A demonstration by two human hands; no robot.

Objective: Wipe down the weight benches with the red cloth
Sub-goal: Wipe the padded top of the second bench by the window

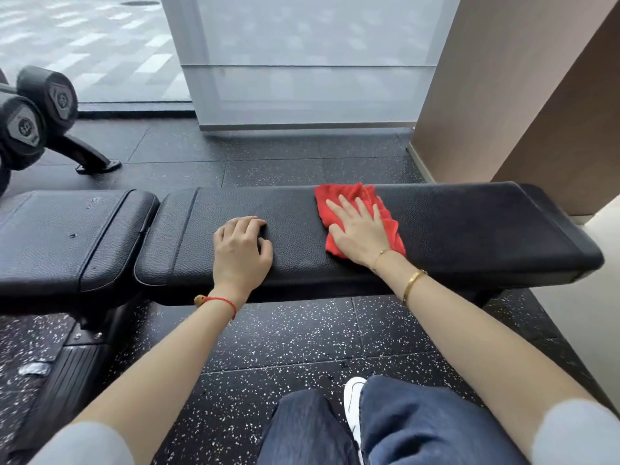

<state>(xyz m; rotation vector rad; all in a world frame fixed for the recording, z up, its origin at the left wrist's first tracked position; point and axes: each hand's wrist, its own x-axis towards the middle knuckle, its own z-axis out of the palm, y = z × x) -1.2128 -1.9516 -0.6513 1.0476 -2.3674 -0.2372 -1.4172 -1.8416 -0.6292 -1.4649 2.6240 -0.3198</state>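
A black padded weight bench lies across the view, with a long back pad [469, 226] on the right and a shorter seat pad [67, 236] on the left. The red cloth [339, 196] lies crumpled on the long pad, right of its middle. My right hand [359, 229] presses flat on the cloth with straight, spread fingers. My left hand [241, 246] rests on the bare pad to the left of the cloth, its fingers curled under and holding nothing.
A dumbbell rack [37, 109] with round black weights stands at the far left, its foot on the speckled rubber floor [285, 337]. A brown wall [523, 95] rises behind the bench's right end. A frosted glass panel [302, 62] stands behind. My legs and a white shoe [352, 401] are below.
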